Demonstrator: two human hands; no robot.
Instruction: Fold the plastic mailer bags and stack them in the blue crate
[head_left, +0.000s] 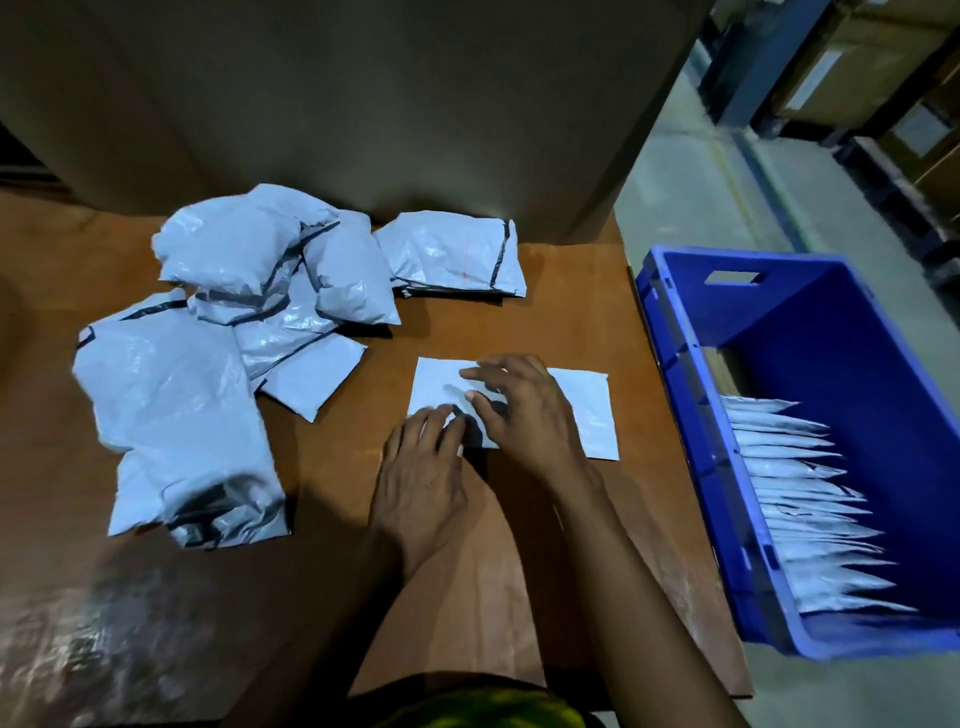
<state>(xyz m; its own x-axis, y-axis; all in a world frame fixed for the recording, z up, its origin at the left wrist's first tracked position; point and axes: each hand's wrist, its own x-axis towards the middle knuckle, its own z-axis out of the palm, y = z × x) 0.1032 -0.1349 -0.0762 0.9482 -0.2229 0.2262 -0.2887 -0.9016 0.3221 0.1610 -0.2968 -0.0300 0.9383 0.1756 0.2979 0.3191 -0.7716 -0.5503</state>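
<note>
Indoors, a brown table (322, 519) stands before a tall cardboard wall (363, 104), with grey concrete floor (701, 182) to the right. One flat mailer (587, 410) lies near centre under the left hand (421, 478) and right hand (524, 410), both pressing it with loosely spread fingers, gripping nothing. A crumpled pile (234, 312) lies left, and one blue crate (831, 364) at right holds a row of folded mailers (810, 499), too overlapped to count.
</note>
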